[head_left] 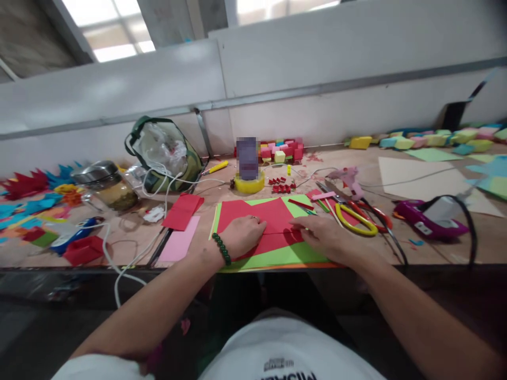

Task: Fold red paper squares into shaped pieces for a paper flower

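Both of my hands work at a red paper sheet (273, 214) with a straight edge or crease across it, lying on a stack of light green paper (277, 258). My left hand (243, 235), a dark green bead bracelet at its wrist, rests on the sheet with its fingers closed at that edge. From the right, my right hand (320, 235) holds the edge with bent fingers; its thumb is partly hidden. Beside my right hand lie yellow-handled scissors (358, 221). Narrow red paper strips (301, 204) lie beyond the hands.
A pink glue gun (347, 179) and a purple glue gun (430, 221) lie right. Left are red paper pieces (182, 212), pink paper (180, 240), a glass jar (106, 187), a camouflage bag (166, 153) and loose white cables. A yellow tape roll (249, 183) stands behind.
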